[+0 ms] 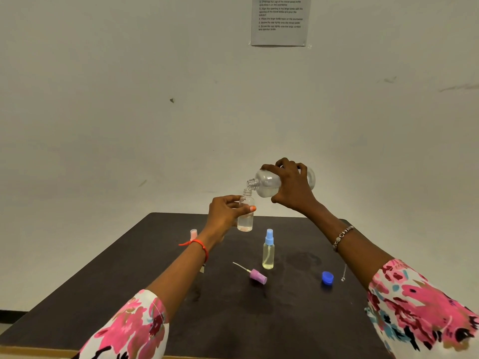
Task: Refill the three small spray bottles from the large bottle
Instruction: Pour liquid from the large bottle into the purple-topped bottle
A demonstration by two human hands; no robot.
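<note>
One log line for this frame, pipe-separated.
step: pour | left hand: holds open small bottle | right hand: tilts large bottle, neck at its mouth | purple sprayer: on table | blue cap: off

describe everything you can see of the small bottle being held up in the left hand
The small bottle is clear, plastic by the look, with a bare neck and no cap. It is upright, raised above the table, with clear liquid in its lower part. The left hand grips its middle. The large bottle, tipped over, has its mouth at the opening.
</note>
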